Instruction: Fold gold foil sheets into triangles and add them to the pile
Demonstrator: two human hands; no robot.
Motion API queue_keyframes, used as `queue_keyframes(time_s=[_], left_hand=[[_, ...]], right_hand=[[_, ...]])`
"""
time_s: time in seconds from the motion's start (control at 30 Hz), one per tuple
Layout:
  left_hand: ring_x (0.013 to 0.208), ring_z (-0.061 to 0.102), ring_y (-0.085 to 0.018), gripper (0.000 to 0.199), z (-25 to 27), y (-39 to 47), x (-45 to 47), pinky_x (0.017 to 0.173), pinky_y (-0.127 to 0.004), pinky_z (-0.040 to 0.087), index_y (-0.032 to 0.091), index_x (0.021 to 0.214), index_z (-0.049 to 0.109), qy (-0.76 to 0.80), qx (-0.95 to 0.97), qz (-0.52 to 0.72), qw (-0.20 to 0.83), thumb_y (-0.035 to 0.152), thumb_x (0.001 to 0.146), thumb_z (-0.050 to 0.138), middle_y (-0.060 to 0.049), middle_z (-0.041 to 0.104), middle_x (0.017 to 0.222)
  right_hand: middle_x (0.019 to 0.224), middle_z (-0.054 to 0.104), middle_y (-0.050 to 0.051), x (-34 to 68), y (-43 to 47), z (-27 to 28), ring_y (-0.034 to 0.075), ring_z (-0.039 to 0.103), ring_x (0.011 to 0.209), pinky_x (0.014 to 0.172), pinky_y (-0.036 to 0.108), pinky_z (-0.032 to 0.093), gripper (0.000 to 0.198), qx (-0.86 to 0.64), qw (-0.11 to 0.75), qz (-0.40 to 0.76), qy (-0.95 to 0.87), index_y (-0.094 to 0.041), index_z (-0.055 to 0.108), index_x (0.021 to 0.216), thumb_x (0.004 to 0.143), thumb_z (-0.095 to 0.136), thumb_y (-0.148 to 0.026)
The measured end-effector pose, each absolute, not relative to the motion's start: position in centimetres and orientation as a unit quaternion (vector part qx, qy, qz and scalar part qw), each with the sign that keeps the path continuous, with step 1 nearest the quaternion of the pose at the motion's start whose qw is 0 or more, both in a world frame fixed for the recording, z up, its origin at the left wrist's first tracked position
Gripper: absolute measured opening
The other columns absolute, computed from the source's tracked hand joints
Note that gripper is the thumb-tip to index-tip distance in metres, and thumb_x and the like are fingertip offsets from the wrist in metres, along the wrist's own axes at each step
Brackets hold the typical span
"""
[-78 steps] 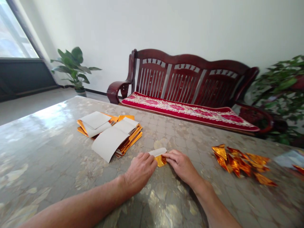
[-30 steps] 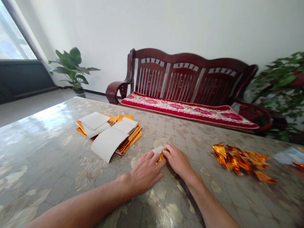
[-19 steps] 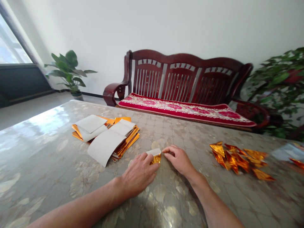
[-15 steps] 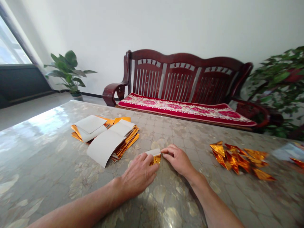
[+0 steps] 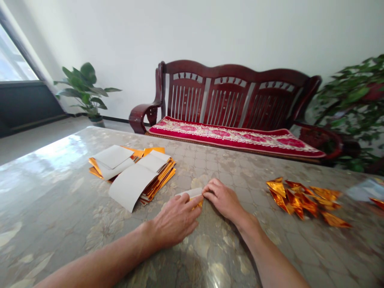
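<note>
A small sheet of gold foil paper [image 5: 194, 192], white on its back, lies on the table between my hands with a white strip folded along its far side. My left hand [image 5: 177, 216] rests over it, fingers pressing it down and covering most of the gold face. My right hand [image 5: 221, 199] pinches the right end of the white strip between thumb and forefinger. Left of my hands is a loose stack of gold foil paper [image 5: 132, 186], mostly white side up. To the right lies a pile of folded gold foil pieces [image 5: 303, 200].
The shiny patterned table [image 5: 75, 224] carries a clear plastic bag [image 5: 364, 190] near the right edge, with another foil piece [image 5: 377, 203] beside it. Beyond the table stand a dark wooden bench [image 5: 228, 98] with a red cushion [image 5: 228, 134] and potted plants [image 5: 84, 90] at either side.
The fingers of my left hand have shifted over the fold and cover more of the gold face. My right hand has moved slightly up along the paper's right end.
</note>
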State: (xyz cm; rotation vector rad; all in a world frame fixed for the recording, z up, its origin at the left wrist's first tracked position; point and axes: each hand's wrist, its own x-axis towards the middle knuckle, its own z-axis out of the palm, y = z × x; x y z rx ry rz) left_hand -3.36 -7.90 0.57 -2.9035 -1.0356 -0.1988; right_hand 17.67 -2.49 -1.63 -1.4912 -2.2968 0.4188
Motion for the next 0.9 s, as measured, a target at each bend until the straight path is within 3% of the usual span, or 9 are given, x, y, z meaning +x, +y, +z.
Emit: queue_keyframes(time_s=[0.17, 0.37, 0.53, 0.9], left_hand=[[0.092, 0.051, -0.023, 0.012, 0.6, -7.8, -3.4, 0.081, -0.039, 0.041, 0.021, 0.098, 0.055, -0.325, -0.944, -0.058, 0.012, 0.031, 0.098, 0.048, -0.003, 0.059, 0.110], [0.092, 0.051, -0.023, 0.012, 0.4, -7.9, -3.3, 0.082, -0.040, 0.039, 0.022, 0.099, 0.054, -0.335, -0.941, -0.053, 0.013, 0.031, 0.098, 0.046, -0.003, 0.059, 0.103], [0.096, 0.050, -0.024, 0.036, 0.2, -7.9, -2.9, 0.084, -0.039, 0.041, 0.021, 0.128, 0.046, -0.369, -0.928, -0.052, 0.025, 0.036, 0.096, 0.051, -0.004, 0.059, 0.107], [0.096, 0.051, -0.025, 0.031, -0.6, -7.6, -2.4, 0.081, -0.039, 0.044, 0.019, 0.120, 0.052, -0.392, -0.918, -0.032, 0.042, 0.039, 0.096, 0.050, -0.006, 0.058, 0.106]], right_hand=[[0.100, 0.060, -0.001, 17.5, -2.8, -1.5, 0.013, 0.060, 0.088, 0.072, 0.026, 0.039, 0.016, -0.524, 0.145, 0.105, -0.833, -0.024, 0.061, 0.091, 0.098, 0.047, -0.029], [0.097, 0.058, 0.001, 17.3, -3.3, -1.1, 0.015, 0.059, 0.089, 0.074, 0.026, 0.038, 0.016, -0.515, 0.107, 0.069, -0.847, -0.022, 0.059, 0.092, 0.099, 0.045, -0.026], [0.098, 0.058, 0.001, 17.0, -3.5, -0.9, 0.015, 0.059, 0.088, 0.075, 0.027, 0.038, 0.017, -0.526, 0.110, 0.063, -0.841, -0.023, 0.059, 0.091, 0.099, 0.044, -0.025], [0.098, 0.060, 0.002, 16.7, -3.4, -1.3, 0.015, 0.058, 0.087, 0.069, 0.027, 0.037, 0.018, -0.567, 0.136, 0.069, -0.809, -0.024, 0.061, 0.089, 0.097, 0.045, -0.025]])
